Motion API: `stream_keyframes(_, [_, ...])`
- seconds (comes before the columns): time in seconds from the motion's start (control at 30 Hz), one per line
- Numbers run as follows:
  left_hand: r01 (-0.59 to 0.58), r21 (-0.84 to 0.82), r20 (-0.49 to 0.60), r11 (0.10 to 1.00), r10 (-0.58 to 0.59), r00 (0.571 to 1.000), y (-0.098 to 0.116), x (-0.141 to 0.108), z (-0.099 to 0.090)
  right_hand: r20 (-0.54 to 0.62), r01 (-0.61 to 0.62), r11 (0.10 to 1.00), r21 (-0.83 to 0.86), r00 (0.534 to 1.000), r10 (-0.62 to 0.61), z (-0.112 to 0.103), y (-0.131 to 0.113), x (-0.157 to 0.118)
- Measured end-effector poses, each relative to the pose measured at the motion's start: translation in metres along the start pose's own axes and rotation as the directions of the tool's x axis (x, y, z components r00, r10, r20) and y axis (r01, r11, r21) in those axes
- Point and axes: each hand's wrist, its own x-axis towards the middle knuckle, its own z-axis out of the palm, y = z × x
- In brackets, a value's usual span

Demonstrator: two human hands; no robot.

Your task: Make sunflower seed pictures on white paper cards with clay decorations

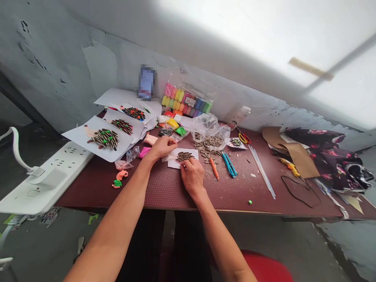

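A small white card (pixel 173 163) lies at the table's front middle, with striped sunflower seeds (pixel 184 156) set close together on it in a spiky hedgehog shape. My left hand (pixel 165 147) hovers at the card's left edge, thumb and fingers pinched together; whatever is between them is too small to make out. On the card's lower right rests my right hand (pixel 193 175), its fingers curled in by the seeds, their tips partly hidden. Right of the card, loose seeds (pixel 210 144) spill from a clear plastic bag (pixel 213 125).
Finished-looking seed hedgehogs (pixel 105 139) lie on white sheets at left, beside a white power strip (pixel 44 178). Coloured clay packs (pixel 188 100) stand behind. An orange pen (pixel 214 169), blue utility knife (pixel 229 164), scissors (pixel 244 138), glue sticks (pixel 262 171) and glue gun (pixel 289 167) lie rightward.
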Motion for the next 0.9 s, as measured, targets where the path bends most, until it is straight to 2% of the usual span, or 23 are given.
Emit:
stream_keyframes(0.33, [0.016, 0.111, -0.041, 0.994, -0.012, 0.999, -0.0002, 0.0002, -0.0026, 0.031, 0.012, 1.0, -0.027, 0.999, -0.011, 0.0029, 0.0005, -0.0006])
stream_keyframes(0.9, [0.014, 0.201, -0.001, 0.979, -0.014, 1.0, -0.0017, -0.0018, -0.0015, 0.012, 0.023, 0.997, -0.069, 1.0, -0.023, 0.002, -0.0009, -0.0011])
